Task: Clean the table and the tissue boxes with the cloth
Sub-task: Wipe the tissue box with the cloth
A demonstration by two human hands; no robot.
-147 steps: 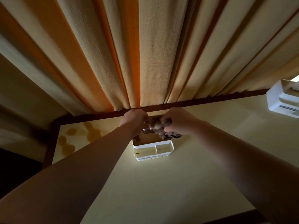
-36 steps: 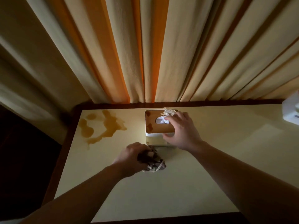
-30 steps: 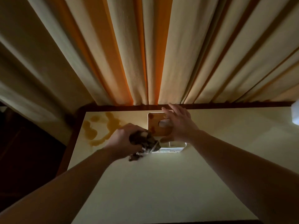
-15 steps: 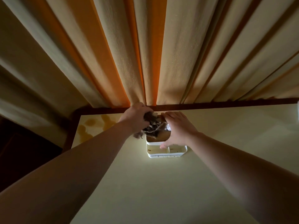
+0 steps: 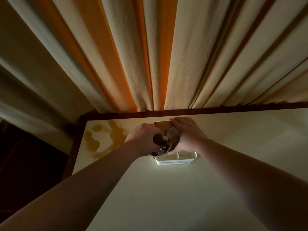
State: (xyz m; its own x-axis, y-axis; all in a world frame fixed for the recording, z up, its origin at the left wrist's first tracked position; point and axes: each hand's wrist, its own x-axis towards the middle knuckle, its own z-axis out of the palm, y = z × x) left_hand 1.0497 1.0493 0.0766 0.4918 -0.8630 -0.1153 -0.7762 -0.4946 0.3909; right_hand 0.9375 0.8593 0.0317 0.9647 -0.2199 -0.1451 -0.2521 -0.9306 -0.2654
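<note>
A white tissue box [image 5: 176, 160] with a brown wooden lid stands near the far edge of the cream table [image 5: 166, 197]. My left hand [image 5: 143, 140] grips a dark crumpled cloth [image 5: 160, 144] and holds it against the lid's near left part. My right hand [image 5: 186, 135] lies over the box's top and right side, thumb at the front, steadying it. Most of the lid is hidden under both hands. A brownish spill [image 5: 103, 139] spreads over the table's far left corner.
Beige and orange curtains [image 5: 158, 55] hang right behind the table's dark wooden rim [image 5: 216, 110]. Left of the table the floor is dark.
My left hand has drawn the cloth nearer across the lid, from its far edge to its front left. My right hand has slid farther over the top of the box.
</note>
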